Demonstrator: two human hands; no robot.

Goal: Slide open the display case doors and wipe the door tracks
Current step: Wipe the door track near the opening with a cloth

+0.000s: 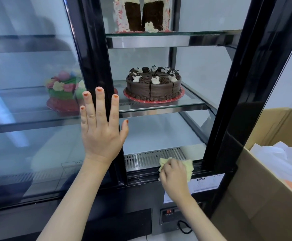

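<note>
Two hands are at work on the tall black-framed glass display case [228,101], and one pale yellow cleaning cloth [187,164] lies between them and the job. The left hand [100,134] lies flat, fingers straight and spread, against the black upright edge of the sliding glass door [37,119], which stands over to the 9 o'clock side and leaves the right bay open. Whether one pane or two are stacked there, I cannot tell. The right hand [173,176], at 4 o'clock from the left, has its fingers curled around the cloth and presses it down on the black grooved bottom door track [141,175]. The cloth shows at 12 and 2 o'clock of the knuckles, and the bare track runs off toward 9 o'clock under the slotted steel vent grille [141,159].

There are three cakes. One round chocolate cake with white rosettes [153,86] sits on the lower of two glass shelves [159,106], a tall cut cake with white icing [141,13] stands at 12 o'clock on the upper one, and a bright flower-topped cake [63,89] shows at 9 o'clock (blurred behind the glass). One brown cardboard box [263,188] stands at 3 o'clock, just beside the case.
</note>
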